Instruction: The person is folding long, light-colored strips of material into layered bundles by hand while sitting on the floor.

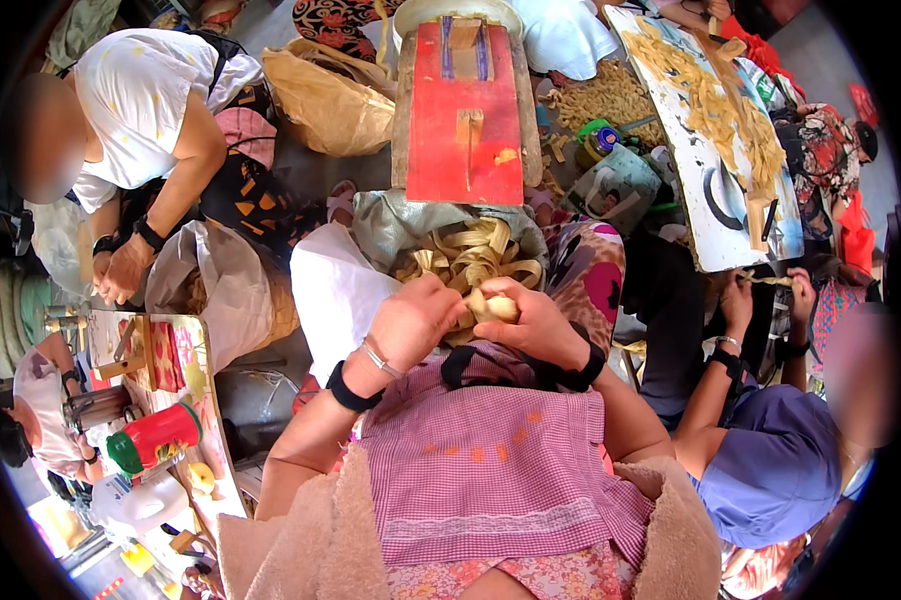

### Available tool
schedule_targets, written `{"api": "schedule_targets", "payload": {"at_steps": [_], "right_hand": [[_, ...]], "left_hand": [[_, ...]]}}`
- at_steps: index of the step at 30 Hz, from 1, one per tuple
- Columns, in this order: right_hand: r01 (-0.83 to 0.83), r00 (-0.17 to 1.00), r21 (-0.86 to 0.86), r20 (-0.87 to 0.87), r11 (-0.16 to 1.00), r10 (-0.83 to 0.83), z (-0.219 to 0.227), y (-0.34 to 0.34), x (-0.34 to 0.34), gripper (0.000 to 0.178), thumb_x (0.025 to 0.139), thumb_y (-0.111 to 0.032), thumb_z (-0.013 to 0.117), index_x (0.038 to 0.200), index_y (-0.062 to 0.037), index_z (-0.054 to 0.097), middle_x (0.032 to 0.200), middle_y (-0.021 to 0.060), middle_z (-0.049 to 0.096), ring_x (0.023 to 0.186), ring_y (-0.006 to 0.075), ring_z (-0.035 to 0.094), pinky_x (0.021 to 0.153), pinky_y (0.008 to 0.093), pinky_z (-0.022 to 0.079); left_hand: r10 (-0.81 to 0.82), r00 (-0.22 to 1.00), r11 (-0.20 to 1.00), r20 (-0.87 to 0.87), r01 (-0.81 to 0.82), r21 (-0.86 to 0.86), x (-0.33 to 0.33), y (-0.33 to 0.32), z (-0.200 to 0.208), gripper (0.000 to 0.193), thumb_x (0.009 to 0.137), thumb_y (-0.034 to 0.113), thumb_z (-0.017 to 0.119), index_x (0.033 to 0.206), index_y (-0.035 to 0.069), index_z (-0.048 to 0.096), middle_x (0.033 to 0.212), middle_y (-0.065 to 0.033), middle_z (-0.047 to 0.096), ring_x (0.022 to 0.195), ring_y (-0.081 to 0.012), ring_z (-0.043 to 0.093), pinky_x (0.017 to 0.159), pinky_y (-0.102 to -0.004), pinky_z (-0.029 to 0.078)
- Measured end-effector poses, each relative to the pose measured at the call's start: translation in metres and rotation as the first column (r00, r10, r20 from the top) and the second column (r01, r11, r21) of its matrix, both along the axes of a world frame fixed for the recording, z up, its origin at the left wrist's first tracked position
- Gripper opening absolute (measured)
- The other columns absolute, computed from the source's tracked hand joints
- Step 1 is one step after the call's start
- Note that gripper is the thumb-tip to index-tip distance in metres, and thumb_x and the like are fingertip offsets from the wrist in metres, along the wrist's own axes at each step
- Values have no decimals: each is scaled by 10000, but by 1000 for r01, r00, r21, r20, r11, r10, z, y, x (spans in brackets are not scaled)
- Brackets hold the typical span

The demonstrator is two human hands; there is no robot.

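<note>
Both my hands meet over an open sack (390, 230) in my lap. Curled fingers of my right hand (540, 325) grip a pale yellow rounded piece (497, 307), possibly a coiled strip; its exact kind is unclear. Close against it, my left hand (417, 318) is closed, its fingertips pinching at the piece's left side; what lies in them is mostly hidden. Just beyond my fingers, a heap of flat tan strips (480, 245) fills the sack's mouth. A checked pink apron (480, 450) covers my front.
Ahead, a red board (465, 130) with wooden blocks rests over a pale basin (460, 12). A paper sack (325, 95) stands to its left. At right, a white board (715, 130) carries tan strips. People work on both sides. A red jar (160, 438) lies at lower left.
</note>
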State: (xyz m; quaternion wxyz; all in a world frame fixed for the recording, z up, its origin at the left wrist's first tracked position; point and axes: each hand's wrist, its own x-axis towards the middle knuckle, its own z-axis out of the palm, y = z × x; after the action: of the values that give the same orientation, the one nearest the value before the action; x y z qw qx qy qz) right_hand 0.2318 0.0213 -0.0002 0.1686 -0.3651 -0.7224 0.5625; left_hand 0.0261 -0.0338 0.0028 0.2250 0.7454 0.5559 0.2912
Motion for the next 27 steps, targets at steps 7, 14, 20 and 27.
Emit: {"api": "schedule_targets", "payload": {"at_steps": [7,14,20,27], "right_hand": [[-275,947,-500,-288,821,142,14,-1,-12,233,922,-248,577,938,-19,615,857,-6,615,797,83,547,724,247,447],[-184,939,-562,-343,806,-24,-6,4,-5,275,907,-194,592,1115,-27,522,965,11,589,834,79,548,753,218,443],[-21,980,-723,-151,690,-128,-23,11,24,212,889,-94,551,1076,5,541,1005,62,623,843,104,602,764,250,501],[-181,976,-701,-212,690,42,2,2,11,155,914,-152,534,1012,-46,592,890,11,644,785,75,600,668,207,488]], "left_hand": [[264,428,766,864,452,-458,5,-6,-1,264,956,246,503,787,46,537,724,-27,489,651,-186,551,621,-292,465],[406,382,806,830,277,-522,-10,-9,-40,300,957,303,521,811,43,551,791,-11,566,691,-97,538,617,-229,436],[132,990,981,-54,-138,-138,-36,1,-60,234,836,183,647,1030,61,595,948,-118,582,813,-303,585,708,-335,490],[-148,981,965,-121,171,201,18,14,-9,367,741,35,613,1103,96,606,1115,-132,598,928,-297,616,874,-397,486]]}}
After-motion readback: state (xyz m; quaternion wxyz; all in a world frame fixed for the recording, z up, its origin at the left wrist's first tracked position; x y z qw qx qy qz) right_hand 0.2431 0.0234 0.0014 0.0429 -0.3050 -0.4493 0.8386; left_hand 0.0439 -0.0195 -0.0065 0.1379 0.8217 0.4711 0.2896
